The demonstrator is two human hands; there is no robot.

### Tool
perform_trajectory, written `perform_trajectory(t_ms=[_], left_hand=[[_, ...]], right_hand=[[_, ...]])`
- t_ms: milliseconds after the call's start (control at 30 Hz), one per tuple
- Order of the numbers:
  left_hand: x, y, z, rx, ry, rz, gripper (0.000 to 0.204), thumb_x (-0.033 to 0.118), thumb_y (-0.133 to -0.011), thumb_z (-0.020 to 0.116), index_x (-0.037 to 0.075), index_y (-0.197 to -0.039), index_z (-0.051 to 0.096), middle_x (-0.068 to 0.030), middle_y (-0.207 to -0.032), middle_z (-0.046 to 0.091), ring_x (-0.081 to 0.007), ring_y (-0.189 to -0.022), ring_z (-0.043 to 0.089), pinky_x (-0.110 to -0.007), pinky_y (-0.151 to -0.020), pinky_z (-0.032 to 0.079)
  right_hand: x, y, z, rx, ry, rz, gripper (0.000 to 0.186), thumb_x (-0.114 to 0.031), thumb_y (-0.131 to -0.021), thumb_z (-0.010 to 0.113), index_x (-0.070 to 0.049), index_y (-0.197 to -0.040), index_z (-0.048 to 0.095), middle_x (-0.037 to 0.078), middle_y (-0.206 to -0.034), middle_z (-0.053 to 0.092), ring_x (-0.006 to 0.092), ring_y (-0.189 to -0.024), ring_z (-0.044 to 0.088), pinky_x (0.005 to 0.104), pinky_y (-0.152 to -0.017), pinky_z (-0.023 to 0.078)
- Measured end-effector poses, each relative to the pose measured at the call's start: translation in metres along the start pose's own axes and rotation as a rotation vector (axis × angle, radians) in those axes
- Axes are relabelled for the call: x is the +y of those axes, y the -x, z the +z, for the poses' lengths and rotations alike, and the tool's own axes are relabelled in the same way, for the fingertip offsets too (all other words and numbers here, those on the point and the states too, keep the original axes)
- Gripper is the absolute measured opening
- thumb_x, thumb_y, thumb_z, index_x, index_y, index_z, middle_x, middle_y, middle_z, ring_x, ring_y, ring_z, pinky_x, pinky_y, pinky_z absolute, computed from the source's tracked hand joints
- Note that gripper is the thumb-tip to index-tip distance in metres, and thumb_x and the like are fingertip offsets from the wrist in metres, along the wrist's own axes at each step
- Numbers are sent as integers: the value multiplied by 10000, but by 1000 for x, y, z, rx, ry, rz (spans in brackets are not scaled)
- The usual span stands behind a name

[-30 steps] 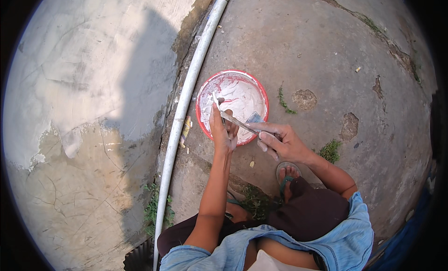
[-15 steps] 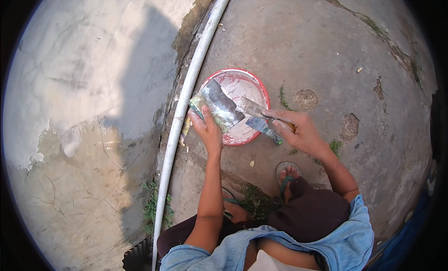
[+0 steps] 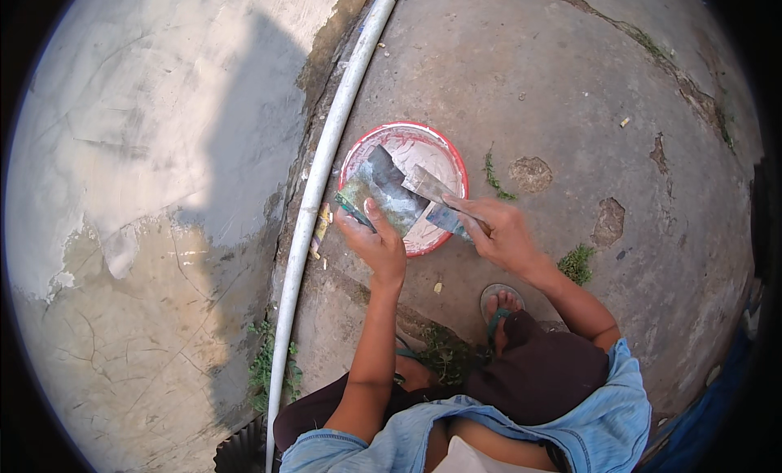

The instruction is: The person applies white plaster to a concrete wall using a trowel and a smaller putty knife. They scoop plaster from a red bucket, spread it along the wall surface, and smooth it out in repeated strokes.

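Observation:
My left hand (image 3: pixel 381 247) is closed on the green-edged back of a wide plastering blade (image 3: pixel 383 185), which is tilted and smeared with white paste. My right hand (image 3: pixel 503 238) grips a narrower putty knife (image 3: pixel 429 183), its handle mostly hidden by my fingers. The putty knife's tip overlaps the right edge of the wide blade; I cannot tell whether they touch. Both tools are above a red-rimmed basin (image 3: pixel 463 176) with white paste inside. Another bluish, stained blade (image 3: pixel 446 221) lies across the basin's lower right rim, partly behind my right hand.
A long white pipe (image 3: pixel 327 147) runs along the foot of the plastered wall (image 3: pixel 147 164) at my left. Cracked concrete ground (image 3: pixel 570 90) has weeds (image 3: pixel 577 264) and shallow pits. My sandalled foot (image 3: pixel 502 301) is just below the basin. Scraps lie beside the pipe.
My right hand has shifted left, carrying the putty knife's tip over the wide blade's edge. My left hand has moved slightly down and right, and the wide blade has turned a little.

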State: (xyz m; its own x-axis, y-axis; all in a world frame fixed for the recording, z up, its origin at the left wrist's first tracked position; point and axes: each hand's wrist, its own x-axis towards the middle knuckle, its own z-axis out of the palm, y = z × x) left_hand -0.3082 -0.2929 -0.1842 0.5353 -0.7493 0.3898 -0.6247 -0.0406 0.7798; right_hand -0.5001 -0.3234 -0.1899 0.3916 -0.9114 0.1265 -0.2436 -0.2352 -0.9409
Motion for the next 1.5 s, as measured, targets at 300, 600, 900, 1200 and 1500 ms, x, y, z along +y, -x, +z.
perform_trajectory(t_ms=[300,600,900,1200,1500], left_hand=[[-1,9,4,5,-169,206,314,118,-987,517,-90,-1209,443,-240,-1032,573,-325,-914,580,-405,-818,458],[-35,-21,-27,41,68,-262,523,257,-1021,499,-89,-1384,350,-196,-1290,521,-242,-1143,522,-320,-996,385],[-56,-26,-31,5,552,-513,603,275,-1018,505,-117,-1422,290,-210,-1383,455,-242,-1243,463,-342,-1074,329],[-50,-16,-17,291,44,-368,618,303,-1026,469,-129,-1425,277,-261,-1411,414,-295,-1262,469,-367,-1083,341],[-59,-15,-2,363,659,-681,449,286,-1010,485,-38,-1309,401,-135,-1176,569,-210,-975,617,-361,-766,554]], right_hand=[[3,-24,16,68,-221,-25,384,-25,-910,581,-50,-1293,603,156,-1090,700,105,-811,629,252,-706,483],[-4,-58,-53,-427,-996,121,340,-191,-967,583,-51,-1270,516,66,-780,676,73,-565,571,221,-480,430],[30,-75,-56,-479,-203,438,295,-262,-947,579,-46,-1141,632,42,-702,629,98,-541,556,260,-468,419],[-6,-7,-8,-156,38,-89,345,-71,-855,628,-70,-1199,655,130,-1015,703,181,-827,669,315,-754,518],[-2,5,4,-26,-124,-54,356,-36,-833,631,-77,-1185,665,162,-1070,690,281,-862,688,338,-765,542]])
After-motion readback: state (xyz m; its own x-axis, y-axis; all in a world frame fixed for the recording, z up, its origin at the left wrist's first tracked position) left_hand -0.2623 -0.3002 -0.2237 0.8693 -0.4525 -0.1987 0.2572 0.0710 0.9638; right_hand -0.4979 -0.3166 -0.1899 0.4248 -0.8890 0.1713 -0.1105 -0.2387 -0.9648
